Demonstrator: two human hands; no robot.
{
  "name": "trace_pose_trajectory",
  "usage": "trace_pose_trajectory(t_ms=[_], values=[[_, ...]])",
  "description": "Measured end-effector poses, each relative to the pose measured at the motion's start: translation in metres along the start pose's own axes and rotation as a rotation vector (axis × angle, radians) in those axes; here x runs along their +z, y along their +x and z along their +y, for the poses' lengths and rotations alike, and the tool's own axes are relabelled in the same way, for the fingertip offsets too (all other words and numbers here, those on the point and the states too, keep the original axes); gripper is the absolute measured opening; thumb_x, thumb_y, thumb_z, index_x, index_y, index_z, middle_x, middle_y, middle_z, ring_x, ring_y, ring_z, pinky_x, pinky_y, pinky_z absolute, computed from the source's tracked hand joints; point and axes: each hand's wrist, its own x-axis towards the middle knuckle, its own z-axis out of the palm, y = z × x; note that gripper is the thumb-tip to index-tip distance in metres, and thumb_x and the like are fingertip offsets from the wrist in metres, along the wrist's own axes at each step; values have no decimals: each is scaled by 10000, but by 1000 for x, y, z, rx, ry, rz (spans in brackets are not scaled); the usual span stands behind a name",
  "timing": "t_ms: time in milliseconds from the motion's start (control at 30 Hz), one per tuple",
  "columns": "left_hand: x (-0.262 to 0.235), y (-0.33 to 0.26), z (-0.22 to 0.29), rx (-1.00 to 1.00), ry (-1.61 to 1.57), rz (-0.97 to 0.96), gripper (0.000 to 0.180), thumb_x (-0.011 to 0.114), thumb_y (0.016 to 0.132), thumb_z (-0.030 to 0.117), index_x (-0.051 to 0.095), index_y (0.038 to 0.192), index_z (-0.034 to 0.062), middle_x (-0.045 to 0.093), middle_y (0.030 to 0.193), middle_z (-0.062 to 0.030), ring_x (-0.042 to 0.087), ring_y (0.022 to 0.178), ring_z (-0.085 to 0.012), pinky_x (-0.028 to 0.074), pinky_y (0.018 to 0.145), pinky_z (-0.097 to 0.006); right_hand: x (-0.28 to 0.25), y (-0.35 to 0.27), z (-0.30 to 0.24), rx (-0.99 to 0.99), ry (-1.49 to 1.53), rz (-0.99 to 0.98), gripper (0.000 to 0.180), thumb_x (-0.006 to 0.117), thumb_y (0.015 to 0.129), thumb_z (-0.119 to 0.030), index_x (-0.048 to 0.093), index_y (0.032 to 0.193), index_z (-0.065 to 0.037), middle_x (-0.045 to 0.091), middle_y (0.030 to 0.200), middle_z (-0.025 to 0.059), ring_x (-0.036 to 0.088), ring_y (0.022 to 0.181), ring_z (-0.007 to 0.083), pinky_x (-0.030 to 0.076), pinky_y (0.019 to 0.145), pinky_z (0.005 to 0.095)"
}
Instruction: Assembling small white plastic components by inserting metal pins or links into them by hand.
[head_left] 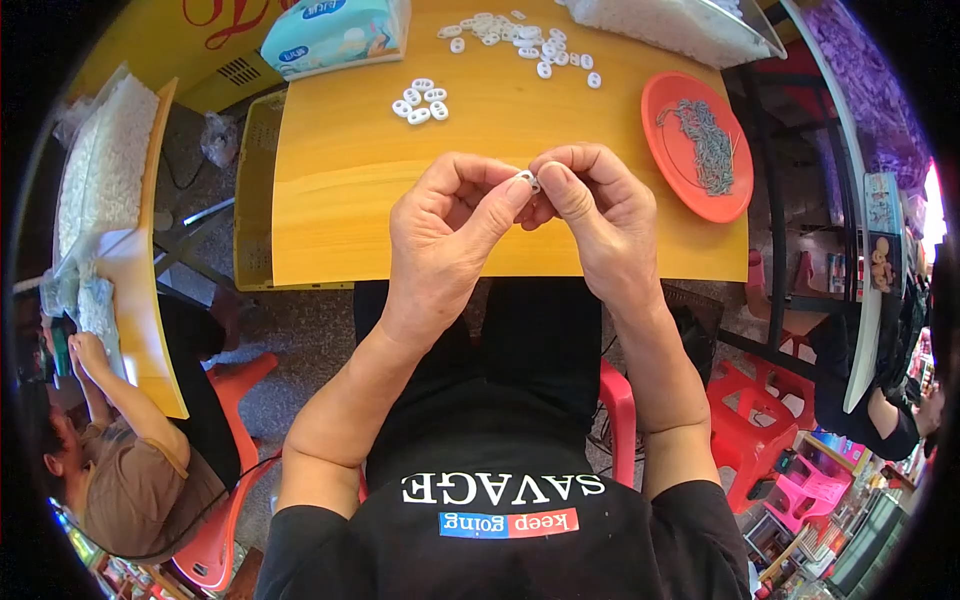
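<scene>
My left hand (pixel 445 235) and my right hand (pixel 605 220) meet above the near part of the yellow table. Between their thumbs and fingertips they pinch a small white oval plastic piece with holes (pixel 531 182). The fingers cover part of it, so I cannot tell whether anything else is held with it. Beyond my left hand lies a small group of similar white pieces (pixel 437 95). A larger scatter of them (pixel 528 52) spreads at the far side. To the right of my right hand, a red plate (pixel 665 165) holds a heap of thin grey metal parts (pixel 705 140).
A blue tissue pack (pixel 335 38) stands at the table's (pixel 340 220) far left. At the far right is a container of white pieces (pixel 665 30). Another person (pixel 140 450) works at a table on the left. Red stools (pixel 755 420) stand to the right.
</scene>
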Motion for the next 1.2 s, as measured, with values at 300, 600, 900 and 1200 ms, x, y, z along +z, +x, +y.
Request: trace_pose_trajectory(t_ms=[300, 600, 900, 1200], values=[[1, 2, -5, 65, 90, 33, 63, 640, 926, 8, 610, 962, -34, 694, 908, -93, 683, 853, -138, 557, 799, -254, 10, -1, 13, -84, -15, 84, 113, 611, 962, -76, 611, 979, 36, 658, 861, 61, 642, 772, 121, 549, 714, 254], [-19, 16, -25, -49, 98, 73, 117, 660, 931, 91, 644, 966, -20, 677, 884, -50, 632, 792, -91, 516, 742, -229, 4, 9, 27, 193, 113, 80, 186, 627, 962, -144, 631, 1020, 33, 671, 883, 73, 647, 797, 130, 565, 755, 285], [-18, 12, -11, -85, 111, 33, 132, 663, 930, 102, 636, 1006, -2, 658, 900, -43, 615, 833, -116, 494, 798, -248, -3, 9, 19, 48, -155, 57, 151, 653, 941, -111, 634, 968, 37, 662, 832, 58, 643, 713, 106, 533, 645, 238], [-10, 8, -7, -37, 187, 7, 110, 650, 936, 74, 628, 989, -19, 665, 897, -41, 628, 837, -88, 513, 784, -234, -5, 8, 18, -306, -402, 46, 79, 657, 896, -9, 597, 870, 36, 614, 791, 96, 657, 681, 149, 524, 601, 250]])
